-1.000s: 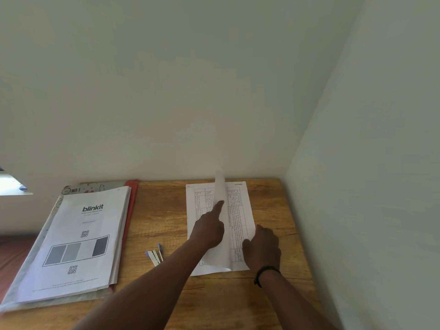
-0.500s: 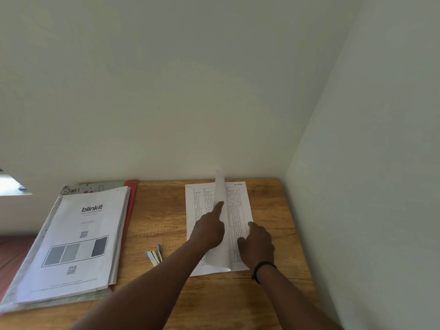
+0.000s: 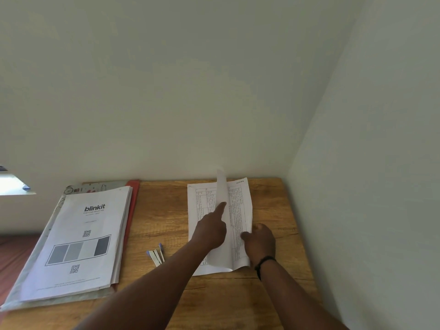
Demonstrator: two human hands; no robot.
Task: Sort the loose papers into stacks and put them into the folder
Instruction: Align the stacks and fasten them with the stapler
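Left hand (image 3: 210, 231) over the printed sheets (image 3: 198, 210) at the back right of the desk (image 3: 166, 210), forefinger straight against a lifted sheet (image 3: 222, 186) standing on edge, other fingers curled. Right hand (image 3: 259, 241) beside it, pinching the right edge of the sheets. Stack of papers (image 3: 81, 241) headed "blinkit" lying on the folder (image 3: 132, 206) at the left. Small white strips (image 3: 156, 254) between the two piles.

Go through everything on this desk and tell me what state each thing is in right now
Left hand: index finger extended, propping lifted sheet.
Right hand: holds table-printed white papers' right edge.
Table-printed white papers: flat, top sheet raised.
Blinkit white paper stack: flat on red folder.
Small white strips: lying loose.
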